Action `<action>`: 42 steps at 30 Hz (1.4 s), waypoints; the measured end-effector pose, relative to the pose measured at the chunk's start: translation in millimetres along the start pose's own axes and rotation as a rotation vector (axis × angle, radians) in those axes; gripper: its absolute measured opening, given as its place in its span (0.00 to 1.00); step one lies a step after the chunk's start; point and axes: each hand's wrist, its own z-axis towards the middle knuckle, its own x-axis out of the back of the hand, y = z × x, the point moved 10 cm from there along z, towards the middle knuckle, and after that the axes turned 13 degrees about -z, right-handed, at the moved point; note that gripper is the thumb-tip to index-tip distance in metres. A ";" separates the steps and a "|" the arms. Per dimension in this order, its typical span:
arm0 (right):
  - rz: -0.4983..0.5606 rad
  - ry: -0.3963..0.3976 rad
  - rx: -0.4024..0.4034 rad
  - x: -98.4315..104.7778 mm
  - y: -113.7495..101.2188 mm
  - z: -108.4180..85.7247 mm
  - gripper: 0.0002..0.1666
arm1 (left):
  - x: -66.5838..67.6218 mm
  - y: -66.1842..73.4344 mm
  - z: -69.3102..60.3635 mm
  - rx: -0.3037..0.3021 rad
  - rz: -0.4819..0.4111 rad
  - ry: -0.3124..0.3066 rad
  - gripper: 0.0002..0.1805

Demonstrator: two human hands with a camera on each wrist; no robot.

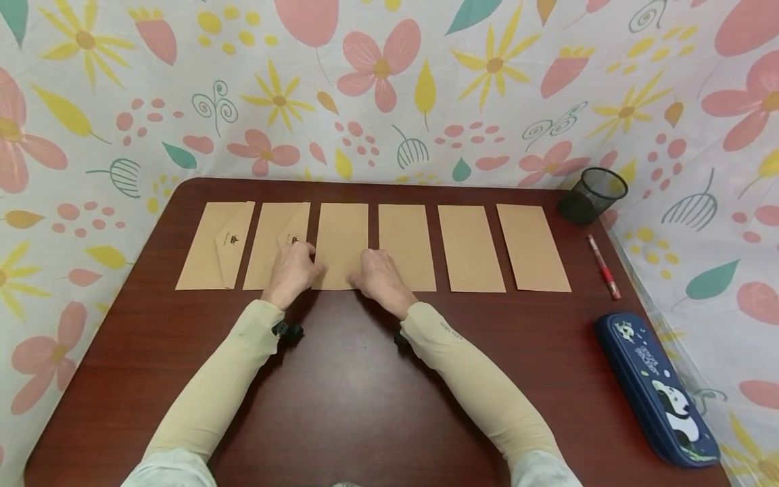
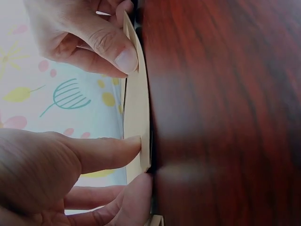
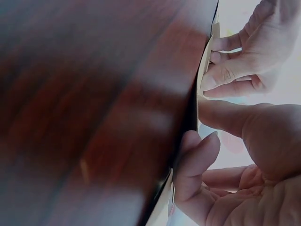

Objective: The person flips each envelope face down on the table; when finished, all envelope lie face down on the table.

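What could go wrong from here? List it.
The thumbs of the left grip and right grip touch the third envelope from the left, bowed at its near edge, so it might crease. The second envelope and fourth envelope lie close and could get nudged. The red pen lies near the edge of the table and might roll off if jostled.

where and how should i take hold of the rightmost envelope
Probably best to pinch the rightmost envelope at the middle of its near short edge, coming low from the person's side, thumb on top. It lies flat and thin with that edge facing bare tabletop, whereas its left edge has the next envelope close beside it.
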 end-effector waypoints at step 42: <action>0.122 0.121 0.077 59.5 -63.4 -71.5 0.41 | 85.9 40.8 -61.2 -0.049 -0.182 0.217 0.23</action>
